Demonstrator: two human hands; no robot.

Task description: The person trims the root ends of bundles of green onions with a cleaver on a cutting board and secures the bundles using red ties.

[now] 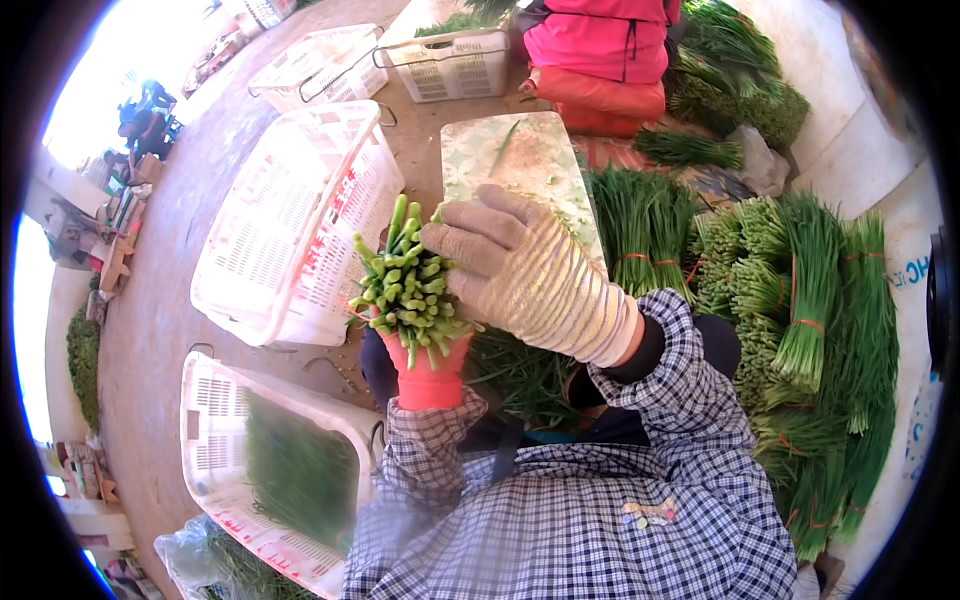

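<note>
My left hand (pixel 429 360), in a red glove, is closed around a bundle of green stalks (pixel 409 289), whose cut ends point up towards the camera. My right hand (pixel 510 259), in a beige glove with yellowish stripes, lies against the right side of the bundle, its fingers bent at the stalk ends. Whether it grips any stalk cannot be told. Beyond the hands stands a low board (pixel 495 150) with a pale pattern, with one green leaf and small scraps on it. Loose green leaves (pixel 525 375) lie below my right hand.
Bundles tied with red bands (pixel 806 322) are piled at the right, against a pale wall. An upright white plastic crate (pixel 300 217) stands at the left; another crate (pixel 277 397) nearer me holds greens. More crates (pixel 450 67) stand beyond. A person in pink (pixel 600 37) is at the top.
</note>
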